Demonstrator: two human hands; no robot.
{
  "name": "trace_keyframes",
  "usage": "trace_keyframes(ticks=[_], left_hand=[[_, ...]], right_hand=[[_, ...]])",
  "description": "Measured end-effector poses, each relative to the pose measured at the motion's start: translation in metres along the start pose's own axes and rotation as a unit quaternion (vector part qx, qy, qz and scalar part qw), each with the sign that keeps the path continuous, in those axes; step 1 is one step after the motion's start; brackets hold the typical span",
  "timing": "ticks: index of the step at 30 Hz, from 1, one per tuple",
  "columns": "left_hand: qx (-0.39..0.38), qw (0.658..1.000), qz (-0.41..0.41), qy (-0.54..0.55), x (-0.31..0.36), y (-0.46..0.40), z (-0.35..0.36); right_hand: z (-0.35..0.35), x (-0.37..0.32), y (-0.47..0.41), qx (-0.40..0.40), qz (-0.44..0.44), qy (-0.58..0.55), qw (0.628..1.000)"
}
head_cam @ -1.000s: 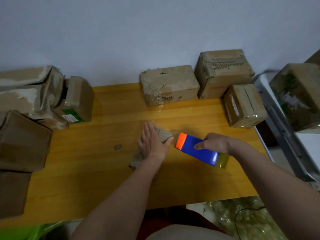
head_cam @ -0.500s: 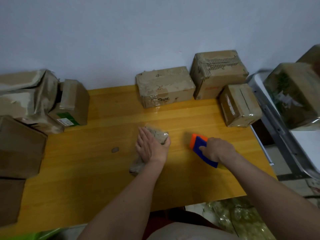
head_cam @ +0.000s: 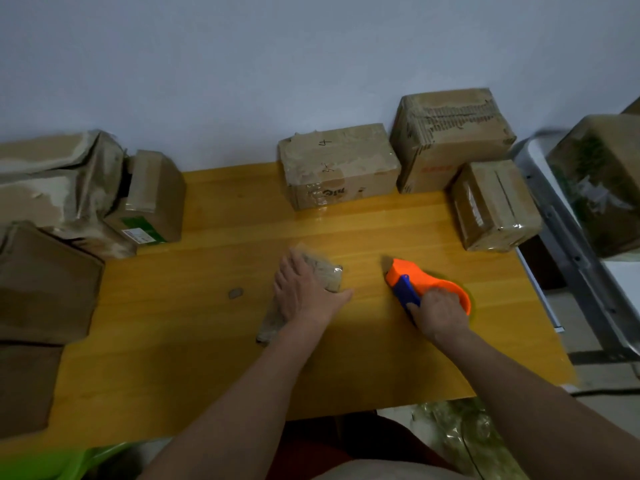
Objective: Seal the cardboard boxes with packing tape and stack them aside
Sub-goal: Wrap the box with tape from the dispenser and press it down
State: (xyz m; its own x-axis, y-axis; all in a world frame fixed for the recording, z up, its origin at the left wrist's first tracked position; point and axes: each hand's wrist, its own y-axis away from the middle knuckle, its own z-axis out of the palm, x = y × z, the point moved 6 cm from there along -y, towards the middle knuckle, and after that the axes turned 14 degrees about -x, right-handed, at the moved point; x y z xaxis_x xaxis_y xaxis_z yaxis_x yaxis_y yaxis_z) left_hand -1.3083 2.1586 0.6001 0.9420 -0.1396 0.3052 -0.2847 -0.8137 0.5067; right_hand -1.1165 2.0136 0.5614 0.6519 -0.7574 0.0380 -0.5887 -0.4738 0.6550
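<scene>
The left hand [head_cam: 304, 294] is lying flat, fingers straight, pressing down on a small flat parcel [head_cam: 313, 277] wrapped in clear tape on the yellow table [head_cam: 194, 341]. Just to its right, the right hand [head_cam: 438, 313] is gripping the orange and blue tape dispenser [head_cam: 415, 284], whose nose is pointing away from the person, resting on the table apart from the parcel. Beyond both hands, three taped boxes [head_cam: 341, 164] are sitting along the wall. Well to the left of the left hand, more worn boxes [head_cam: 69, 188] are piling up. A small grey scrap [head_cam: 235, 293] is lying near the left hand's outer side.
</scene>
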Motion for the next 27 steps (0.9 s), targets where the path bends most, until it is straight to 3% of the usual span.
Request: trace_keyframes(ticks=[2,3,5,6,8,11,19,21,23,27], left_hand=[[-0.002,1.000,0.010,0.020,-0.008,0.005,-0.001],[0.004,0.999,0.015,0.035,-0.012,0.008,-0.003],[0.017,0.997,0.023,0.068,-0.019,0.012,-0.006],[0.018,0.996,0.022,0.080,-0.021,0.014,-0.006],[0.008,0.996,0.014,0.087,-0.022,0.014,-0.005],[-0.003,0.996,0.008,0.093,-0.021,0.011,-0.002],[-0.056,0.994,0.019,0.096,-0.024,0.004,-0.004],[-0.071,0.993,0.020,0.093,-0.024,0.003,-0.004],[-0.072,0.992,0.016,0.105,-0.024,0.001,-0.005],[-0.056,0.990,0.024,0.128,-0.025,-0.001,-0.005]], right_hand=[[-0.005,-0.001,0.003,0.039,0.023,-0.025,0.999],[-0.011,-0.007,0.009,0.096,0.006,-0.056,0.994],[-0.022,-0.033,0.030,0.222,-0.125,-0.166,0.953],[-0.022,-0.049,0.042,0.245,-0.195,-0.236,0.920],[-0.014,-0.084,0.058,0.192,-0.293,-0.359,0.865],[-0.003,-0.120,0.064,0.092,-0.312,-0.451,0.831],[0.002,-0.129,0.034,-0.073,-0.267,-0.510,0.815],[-0.014,-0.122,0.036,-0.003,-0.260,-0.448,0.855],[-0.031,-0.127,0.048,0.077,-0.316,-0.362,0.874],[-0.029,-0.147,0.044,0.041,-0.362,-0.243,0.899]])
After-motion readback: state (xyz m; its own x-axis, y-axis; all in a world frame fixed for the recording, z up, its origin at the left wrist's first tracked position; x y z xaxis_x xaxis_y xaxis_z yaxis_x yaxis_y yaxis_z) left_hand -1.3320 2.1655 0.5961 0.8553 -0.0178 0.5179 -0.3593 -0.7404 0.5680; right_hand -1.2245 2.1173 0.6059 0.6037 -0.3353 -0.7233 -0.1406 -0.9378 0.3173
